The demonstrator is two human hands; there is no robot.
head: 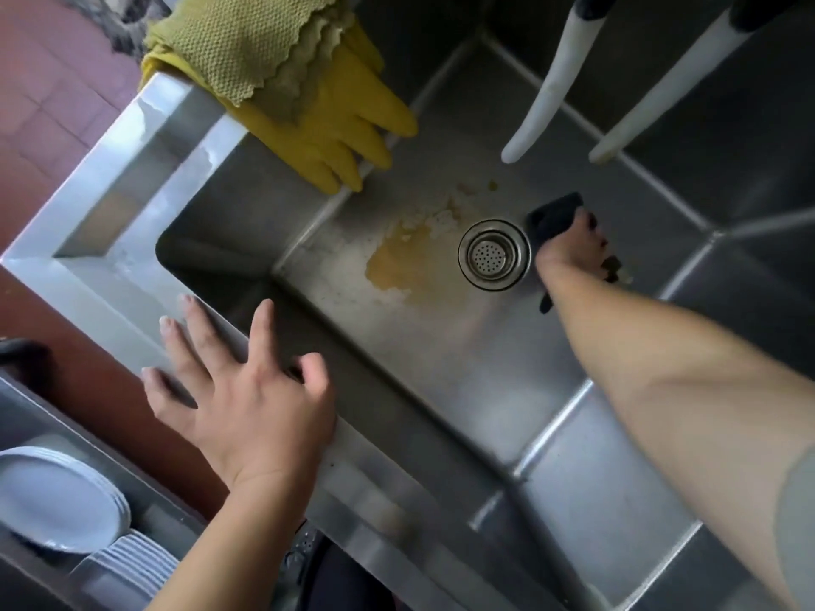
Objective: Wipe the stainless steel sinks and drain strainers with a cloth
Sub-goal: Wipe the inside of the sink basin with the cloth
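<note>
Stainless steel sink (441, 346), stained yellow beside its drain strainer (494, 254).
Right hand (573, 253) clenches a dark cloth (553, 216) on the basin floor by the strainer; left hand (247, 403), spread and empty, braces on the rim, likely for reach.

Reddish-brown square floor tiles (48, 94) fill the upper left, seen past the corner of a stainless steel desk (110, 205) whose raised rim catches soft, even light. Over the rim's far edge hang yellow rubber gloves (348, 130) with a green scalloped rag (238, 41) draped on top. At upper right, two white spouts (551, 86) with dark collars slant downward against dull grey metal. At lower left, below the desk, a steel rack (31, 416) holds a pile of pale blue plates (57, 500) and a row of white dishes (132, 562) standing on edge. A brown panel (101, 390) runs between the desk and the rack.
</note>
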